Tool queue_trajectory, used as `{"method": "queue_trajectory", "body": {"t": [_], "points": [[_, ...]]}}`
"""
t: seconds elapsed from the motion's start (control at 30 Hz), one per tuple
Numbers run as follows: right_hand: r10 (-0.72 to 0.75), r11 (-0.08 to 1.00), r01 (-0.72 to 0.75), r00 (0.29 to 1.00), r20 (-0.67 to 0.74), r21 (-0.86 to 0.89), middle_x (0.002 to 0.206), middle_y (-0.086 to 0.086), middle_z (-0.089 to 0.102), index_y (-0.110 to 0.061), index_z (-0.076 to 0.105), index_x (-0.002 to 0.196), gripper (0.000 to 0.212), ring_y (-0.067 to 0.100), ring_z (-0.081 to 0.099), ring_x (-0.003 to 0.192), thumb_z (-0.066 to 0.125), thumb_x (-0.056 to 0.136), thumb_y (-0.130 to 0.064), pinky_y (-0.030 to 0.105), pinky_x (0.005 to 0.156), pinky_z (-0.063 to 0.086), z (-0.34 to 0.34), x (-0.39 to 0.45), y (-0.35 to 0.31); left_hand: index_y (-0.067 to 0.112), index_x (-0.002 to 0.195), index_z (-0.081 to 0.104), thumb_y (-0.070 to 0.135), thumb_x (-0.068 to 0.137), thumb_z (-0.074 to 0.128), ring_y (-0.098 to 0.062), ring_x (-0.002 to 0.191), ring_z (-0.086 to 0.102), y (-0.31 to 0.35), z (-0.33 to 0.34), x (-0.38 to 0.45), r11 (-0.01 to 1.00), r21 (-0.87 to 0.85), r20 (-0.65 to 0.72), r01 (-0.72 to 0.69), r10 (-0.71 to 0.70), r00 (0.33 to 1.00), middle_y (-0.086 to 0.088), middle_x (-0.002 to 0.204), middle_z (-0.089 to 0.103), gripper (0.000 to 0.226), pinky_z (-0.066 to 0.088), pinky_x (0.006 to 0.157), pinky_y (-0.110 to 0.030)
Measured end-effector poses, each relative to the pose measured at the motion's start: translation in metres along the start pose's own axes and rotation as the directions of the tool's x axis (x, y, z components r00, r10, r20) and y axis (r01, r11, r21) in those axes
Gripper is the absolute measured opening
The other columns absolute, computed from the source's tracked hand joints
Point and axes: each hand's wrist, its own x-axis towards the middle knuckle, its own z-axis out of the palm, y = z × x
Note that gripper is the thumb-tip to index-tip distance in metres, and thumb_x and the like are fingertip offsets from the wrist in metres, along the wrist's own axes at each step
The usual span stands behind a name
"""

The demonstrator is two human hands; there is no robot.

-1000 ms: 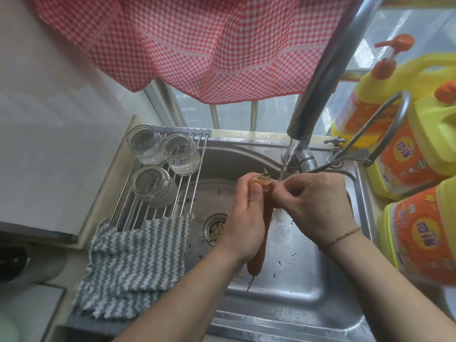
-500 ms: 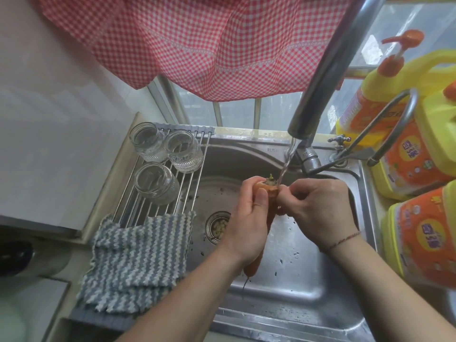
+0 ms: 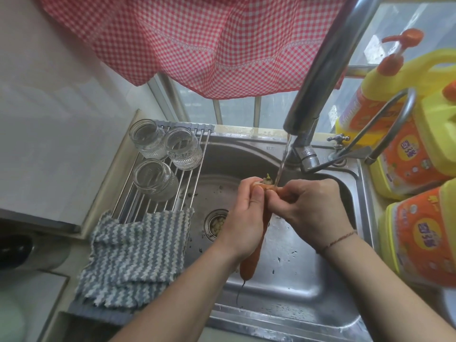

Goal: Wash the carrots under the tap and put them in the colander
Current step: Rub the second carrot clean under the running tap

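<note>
A long orange carrot [image 3: 254,257] hangs upright over the steel sink [image 3: 303,287], its green-stubbed top under the thin stream from the tap [image 3: 318,77]. My left hand [image 3: 244,215] grips the carrot's upper half, thumb along its side. My right hand [image 3: 311,211] pinches the carrot's top with curled fingers, right where the water lands. The carrot's thin root tail dangles below my left wrist. No colander is in view.
A roll-up rack [image 3: 187,183] over the sink's left side bears three glass jars [image 3: 153,178] and a striped grey cloth [image 3: 133,257]. Yellow detergent jugs [image 3: 419,149] crowd the right counter. A red checked curtain [image 3: 209,40] hangs above. The drain strainer [image 3: 214,224] holds scraps.
Both hands and the carrot stay under the stream with only small shifts; the right fingers keep working at the carrot's top. The view has drifted slightly.
</note>
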Motion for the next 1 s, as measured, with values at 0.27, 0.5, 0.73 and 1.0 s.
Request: {"method": "queue_trajectory", "body": {"t": [0.27,0.5,0.73,1.0], "points": [[0.022,1.0,-0.022,1.0,0.009,-0.004,0.052,-0.002,0.066,-0.014,0.075,0.064,0.022,0.01,0.06,0.044,0.076,0.08,-0.029,0.023,0.053,0.049,0.002,-0.001,0.0,0.036,0.119,0.05,0.041,0.107,0.03,-0.015,0.106,0.063,0.0,-0.002,0.002,0.999,-0.044,0.013,0.009,-0.008,1.0,0.001,0.11,0.066,0.024,0.05,0.101,-0.042],[0.042,0.998,-0.044,0.999,0.029,0.054,0.055,-0.005,0.068,-0.016,0.077,0.068,0.015,0.009,0.062,0.049,0.076,0.08,-0.025,0.022,0.054,0.051,-0.004,0.004,-0.003,0.043,0.115,0.048,0.043,0.106,0.03,-0.018,0.105,0.062,0.001,-0.001,0.003,0.997,-0.063,0.008,-0.032,0.033,0.999,-0.003,0.113,0.064,0.021,0.05,0.101,-0.043],[0.07,0.996,-0.073,0.996,0.063,0.056,0.057,-0.006,0.068,-0.015,0.078,0.071,0.012,0.007,0.063,0.062,0.077,0.081,-0.021,0.018,0.06,0.053,-0.004,0.006,-0.003,0.046,0.117,0.046,0.044,0.105,0.029,-0.019,0.112,0.061,-0.004,-0.001,0.006,0.996,-0.087,0.01,-0.032,0.033,0.999,-0.003,0.116,0.064,0.02,0.048,0.102,-0.039],[0.076,0.997,-0.077,0.994,0.076,0.015,0.054,-0.006,0.065,-0.016,0.077,0.069,0.012,0.008,0.059,0.049,0.075,0.08,-0.019,0.013,0.059,0.051,-0.003,0.01,0.001,0.043,0.126,0.044,0.04,0.107,0.024,-0.013,0.111,0.062,-0.007,0.002,0.007,0.987,-0.158,0.003,-0.01,0.01,1.0,0.0,0.116,0.065,0.028,0.049,0.1,-0.03]]}}
